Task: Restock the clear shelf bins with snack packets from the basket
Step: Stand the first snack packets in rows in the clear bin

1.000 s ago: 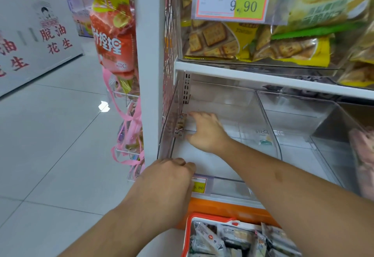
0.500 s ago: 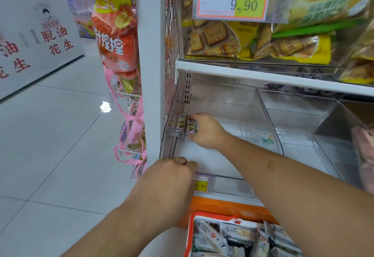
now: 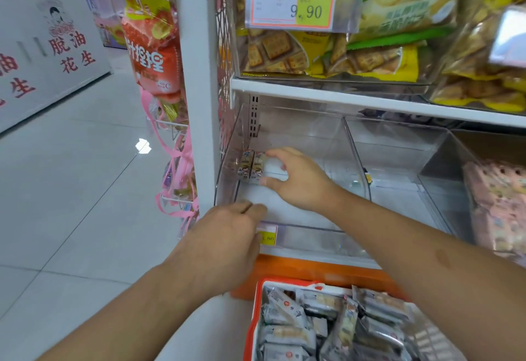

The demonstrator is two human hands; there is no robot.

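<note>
Standing on edge now: two small snack packets [image 3: 252,167] sit side by side against the left wall of the leftmost clear bin [image 3: 296,228], around 10 o'clock from the bin's centre. A second ago only one was visible at the wall, half covered by the hand; half a second ago the pair was in place with the fingers tight on them. Read: first pair is seated, hand is easing off.

Packets look small, rectangular, pale wrapper with dark cartoon print, upright and touching each other. Light, crinkly film by the look of it; probably tips easily with nothing behind to brace it.

Right hand [image 3: 299,180] is inside the bin, fingers [image 3: 274,153] spread and relaxed. Fingertips touch the right-hand packet's edge, steadying rather than gripping. Nothing clenched.

Left hand [image 3: 225,244] rests on the bin's front lip at 7 o'clock, fingers curled over the edge, covering part of a yellow price label [image 3: 267,236]. Unchanged over the last second, so it is bracing the bin.

Rest of that bin is bare, so restocking has barely begun. Basket [image 3: 252,329], red-rimmed, sits at 6 o'clock below the shelf, packed with similar grey-white packets. Next bin at 3 o'clock looks empty; the one beyond holds pink packets [image 3: 495,201]. Shelf above carries yellow cracker bags [image 3: 327,56].
</note>
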